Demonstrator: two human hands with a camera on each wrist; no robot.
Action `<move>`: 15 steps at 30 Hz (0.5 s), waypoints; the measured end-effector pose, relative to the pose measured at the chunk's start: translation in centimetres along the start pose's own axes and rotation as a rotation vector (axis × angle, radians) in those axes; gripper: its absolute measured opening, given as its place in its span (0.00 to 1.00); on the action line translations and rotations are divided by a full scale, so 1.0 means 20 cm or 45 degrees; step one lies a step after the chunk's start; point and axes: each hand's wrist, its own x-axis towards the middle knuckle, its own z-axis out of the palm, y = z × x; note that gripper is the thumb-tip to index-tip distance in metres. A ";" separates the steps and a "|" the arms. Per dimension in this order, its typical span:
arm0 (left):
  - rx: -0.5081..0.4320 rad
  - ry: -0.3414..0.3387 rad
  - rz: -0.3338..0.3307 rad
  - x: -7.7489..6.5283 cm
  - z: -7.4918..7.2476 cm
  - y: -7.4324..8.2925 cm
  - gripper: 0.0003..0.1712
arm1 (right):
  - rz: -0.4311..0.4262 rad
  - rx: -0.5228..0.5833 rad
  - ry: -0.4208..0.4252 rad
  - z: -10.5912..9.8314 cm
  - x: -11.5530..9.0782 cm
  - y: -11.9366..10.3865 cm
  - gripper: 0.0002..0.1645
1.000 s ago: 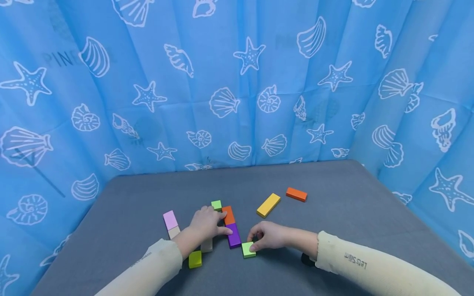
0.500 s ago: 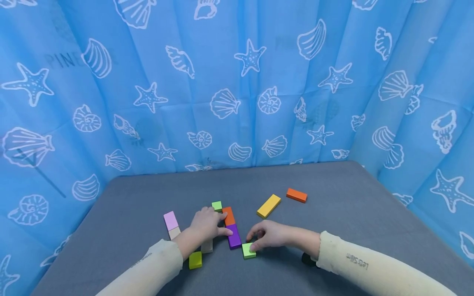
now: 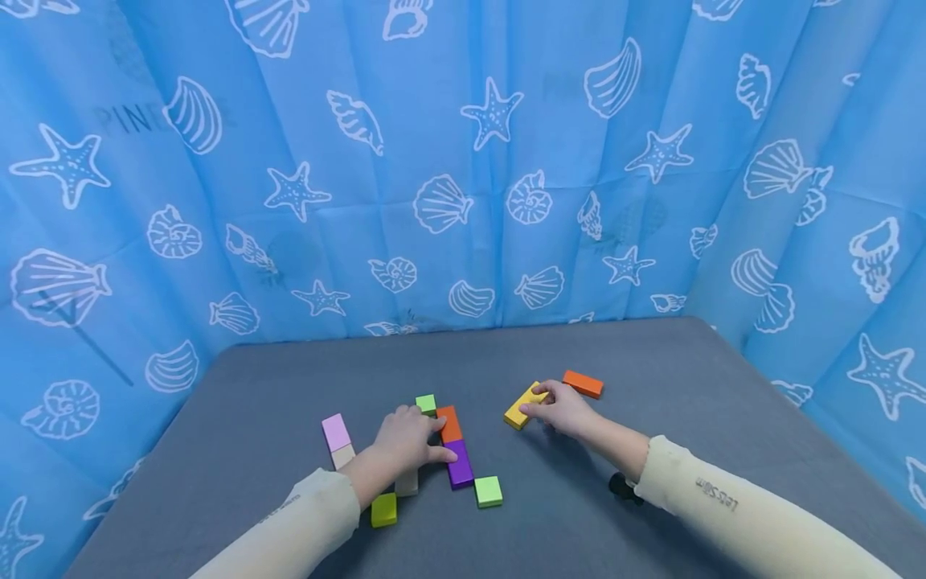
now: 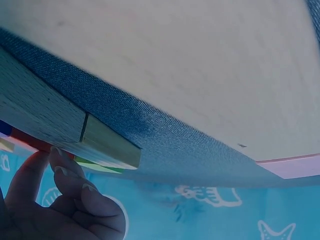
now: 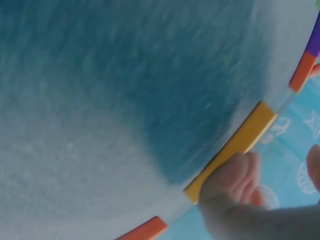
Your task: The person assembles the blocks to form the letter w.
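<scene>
My left hand (image 3: 405, 438) reaches over the blocks, index fingertip at an orange block (image 3: 450, 425) and thumb at a purple block (image 3: 460, 466) joined end to end with it. In the left wrist view its fingers touch the orange block's side. My right hand (image 3: 567, 408) is at a yellow block (image 3: 516, 416) lying flat, with thumb and forefinger spread over it; the right wrist view is blurred, and a firm grip is not visible. A light green block (image 3: 488, 491) lies by the purple block's near end. Another green block (image 3: 425, 404) sits beyond the left hand.
A pink block (image 3: 335, 432) and a beige block (image 3: 343, 457) form a row on the left. An olive-yellow block (image 3: 384, 510) and a pale block (image 3: 407, 482) lie partly under my left arm. One orange block (image 3: 583, 383) is behind my right hand. A patterned curtain (image 3: 463, 161) borders the grey table.
My right hand has let go of the light green block by the purple one and moved away and rightward to the yellow block. My left hand stays in place.
</scene>
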 end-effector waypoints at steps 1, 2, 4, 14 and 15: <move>0.002 -0.001 -0.002 0.00 0.00 0.00 0.38 | 0.025 -0.015 0.026 -0.01 0.01 0.01 0.33; 0.005 0.000 -0.001 0.00 0.00 0.00 0.38 | 0.050 -0.033 0.045 -0.01 0.03 0.01 0.36; 0.006 0.003 0.002 0.00 -0.01 0.00 0.37 | 0.093 -0.080 0.057 -0.01 0.05 0.02 0.42; -0.004 0.019 0.006 0.00 0.01 0.00 0.38 | 0.163 -0.256 0.016 0.00 0.13 0.07 0.48; -0.006 0.019 0.005 0.00 0.01 0.00 0.38 | 0.156 -0.255 0.016 0.00 0.13 0.07 0.48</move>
